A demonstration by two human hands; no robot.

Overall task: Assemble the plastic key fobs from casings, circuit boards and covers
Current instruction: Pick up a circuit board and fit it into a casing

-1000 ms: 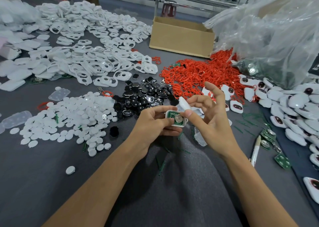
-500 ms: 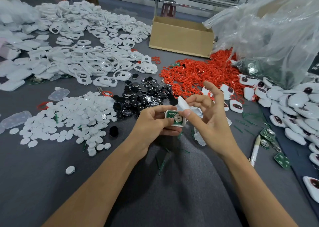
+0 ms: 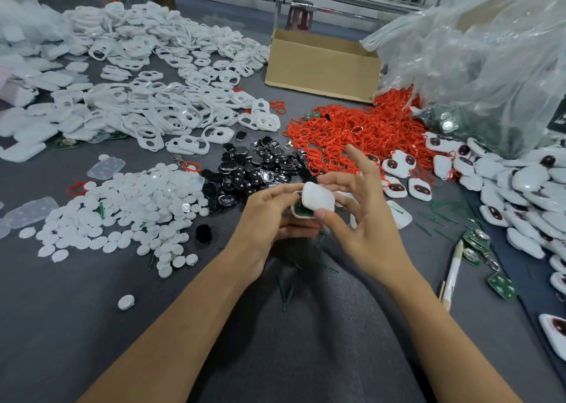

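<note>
Cover (image 3: 318,197) hides most of casing (image 3: 303,217) and circuit board (image 3: 301,209) — green edge shows.

One left hand (image 3: 266,222), one right hand (image 3: 370,228), one cardboard box (image 3: 321,65), one pen (image 3: 452,272) (white discs (image 3: 122,206) uncountable).

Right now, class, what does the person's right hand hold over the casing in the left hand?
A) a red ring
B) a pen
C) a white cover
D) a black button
C: the right hand pinches a white cover over the casing gripped by the left hand.
</note>
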